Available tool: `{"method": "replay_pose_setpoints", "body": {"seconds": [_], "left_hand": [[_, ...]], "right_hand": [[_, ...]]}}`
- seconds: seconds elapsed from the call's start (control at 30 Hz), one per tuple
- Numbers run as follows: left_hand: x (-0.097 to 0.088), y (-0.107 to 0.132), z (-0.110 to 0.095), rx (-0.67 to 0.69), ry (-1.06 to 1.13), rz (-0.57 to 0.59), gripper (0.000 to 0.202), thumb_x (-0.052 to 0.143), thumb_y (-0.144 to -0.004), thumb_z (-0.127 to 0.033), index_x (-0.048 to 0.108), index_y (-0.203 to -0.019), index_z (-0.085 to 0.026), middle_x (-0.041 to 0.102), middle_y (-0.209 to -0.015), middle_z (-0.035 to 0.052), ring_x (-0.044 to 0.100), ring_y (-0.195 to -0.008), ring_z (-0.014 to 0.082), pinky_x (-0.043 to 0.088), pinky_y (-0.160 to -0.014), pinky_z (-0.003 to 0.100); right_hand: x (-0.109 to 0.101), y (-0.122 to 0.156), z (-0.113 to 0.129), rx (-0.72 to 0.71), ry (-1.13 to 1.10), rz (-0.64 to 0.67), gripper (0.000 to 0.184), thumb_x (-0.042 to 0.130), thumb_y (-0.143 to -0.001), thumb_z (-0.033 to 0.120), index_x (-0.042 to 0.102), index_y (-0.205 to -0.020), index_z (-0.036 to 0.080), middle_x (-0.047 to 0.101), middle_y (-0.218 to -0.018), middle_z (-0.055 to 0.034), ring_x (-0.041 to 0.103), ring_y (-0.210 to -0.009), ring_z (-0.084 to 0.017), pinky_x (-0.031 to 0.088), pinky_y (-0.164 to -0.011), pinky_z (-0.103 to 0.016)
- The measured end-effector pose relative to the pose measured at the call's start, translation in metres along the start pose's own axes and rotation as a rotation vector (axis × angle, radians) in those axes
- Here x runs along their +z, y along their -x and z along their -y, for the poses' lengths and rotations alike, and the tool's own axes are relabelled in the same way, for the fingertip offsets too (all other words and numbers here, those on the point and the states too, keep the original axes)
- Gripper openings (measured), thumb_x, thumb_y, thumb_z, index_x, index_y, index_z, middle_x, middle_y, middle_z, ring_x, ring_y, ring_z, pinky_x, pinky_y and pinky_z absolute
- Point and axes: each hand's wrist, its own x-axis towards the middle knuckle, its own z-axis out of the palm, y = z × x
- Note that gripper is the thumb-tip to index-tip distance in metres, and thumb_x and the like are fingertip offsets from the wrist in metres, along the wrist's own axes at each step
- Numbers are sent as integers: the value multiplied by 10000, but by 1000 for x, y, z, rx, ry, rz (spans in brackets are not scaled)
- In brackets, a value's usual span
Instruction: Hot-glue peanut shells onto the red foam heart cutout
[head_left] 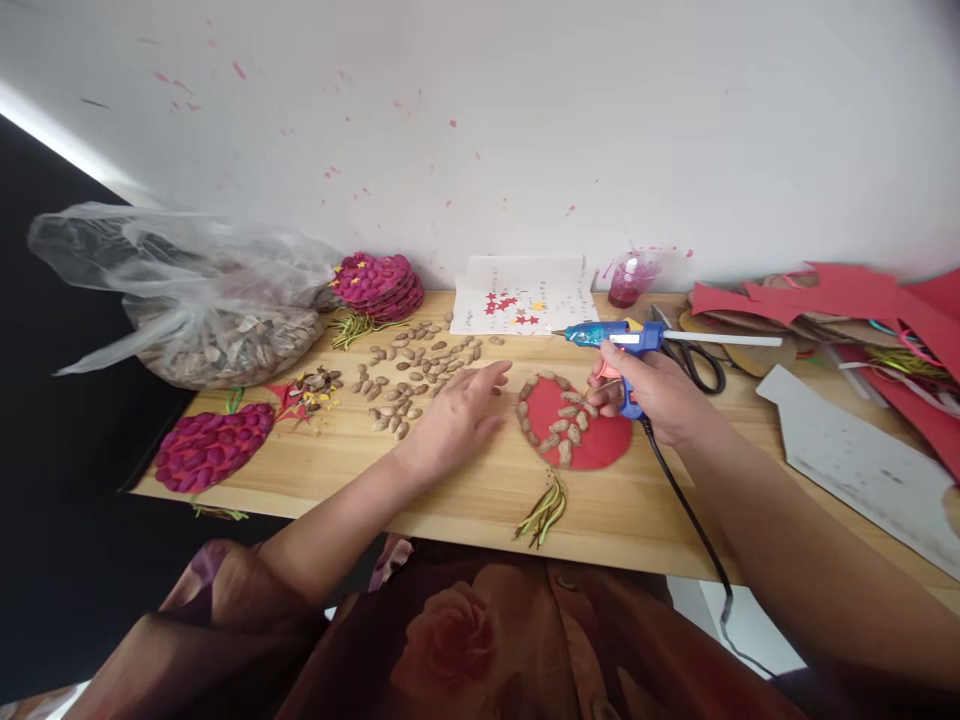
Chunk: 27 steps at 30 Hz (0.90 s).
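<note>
Wrapped around the handle of the blue glue gun (611,335), the right hand (656,395) holds it level above the upper right edge of the red cutout (607,445), nozzle pointing left; whether a finger presses the trigger is hard to tell. Peanut shells (566,428) lie in rows on the cutout. Just left of the cutout, the left hand (457,415) rests flat on the wooden table (465,500), fingers spread, holding nothing. Loose shells (420,365) are scattered up and left of the cutout. Green strips (544,510) lie just below it, black scissors (701,365) up to its right, and a plastic bag (202,300) far to its left.
</note>
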Motion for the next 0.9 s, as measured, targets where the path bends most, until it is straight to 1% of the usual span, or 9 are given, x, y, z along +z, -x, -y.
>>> {"method": "replay_pose_setpoints", "body": {"seconds": [0.13, 0.2, 0.37, 0.5, 0.6, 0.67, 0.73, 0.83, 0.9], "left_hand": [[4, -16, 21, -7, -81, 2, 419, 639, -877, -68, 608, -1284, -158, 739, -1003, 68, 653, -1006, 228, 521, -979, 404], [1, -20, 32, -15, -164, -28, 303, 594, -898, -72, 680, -1178, -151, 741, -978, 87, 651, -970, 239, 518, -961, 417], [-11, -24, 55, -117, -377, -142, 328, 508, -914, -76, 724, -1148, -153, 741, -1012, 129, 628, -1026, 311, 480, -965, 506], [-9, -26, 44, -26, -194, -177, 419, 445, -905, -20, 653, -1249, -135, 739, -1049, 103, 631, -1027, 254, 492, -988, 452], [0, -28, 26, 123, -7, -70, 447, 476, -919, -45, 580, -1340, -153, 731, -1100, 78, 635, -1058, 207, 504, -1007, 389], [6, -29, 21, 158, -7, -1, 420, 497, -940, -87, 581, -1346, -156, 735, -1077, 85, 637, -1050, 212, 510, -1000, 394], [8, -30, 23, 119, -90, 10, 356, 500, -950, -111, 639, -1276, -146, 740, -1046, 106, 643, -1020, 238, 514, -977, 426], [5, -31, 33, -26, -274, -82, 294, 506, -935, -109, 718, -1134, -150, 745, -1028, 127, 637, -1028, 302, 490, -963, 510], [1, -31, 35, -79, -280, -131, 330, 486, -925, -85, 709, -1160, -149, 748, -1007, 117, 637, -1025, 302, 486, -964, 513]], "right_hand": [[-1, 7, 2, 33, -1, -8, 381, 780, -810, 556, 673, -717, 202, 694, -710, -38, 694, -515, -140, 578, -451, -207], [-1, 9, 2, 35, -7, -27, 365, 769, -822, 546, 672, -715, 211, 708, -730, -43, 690, -512, -142, 587, -468, -218], [-3, 8, -3, 14, -20, -37, 382, 783, -796, 561, 665, -716, 207, 698, -734, -35, 694, -527, -138, 565, -447, -202], [-9, 5, -2, 5, -22, -27, 380, 780, -799, 558, 652, -744, 205, 687, -715, -22, 686, -507, -132, 497, -374, -180], [-16, 6, 5, 10, -27, -28, 348, 738, -851, 534, 633, -775, 212, 685, -695, -14, 672, -479, -121, 476, -361, -170], [-20, 8, 11, 64, -34, 4, 319, 686, -898, 520, 625, -826, 215, 687, -679, -17, 683, -485, -136, 518, -392, -188], [-22, 11, 15, 147, -36, 55, 294, 636, -938, 493, 621, -873, 207, 699, -679, -35, 702, -503, -163, 584, -452, -239], [-24, 13, 18, 222, -23, 91, 258, 592, -976, 434, 615, -889, 192, 714, -692, -56, 718, -523, -181, 628, -506, -293], [-26, 14, 20, 234, -9, 87, 250, 568, -994, 418, 607, -890, 195, 703, -662, -45, 720, -529, -183, 630, -508, -296]]}}
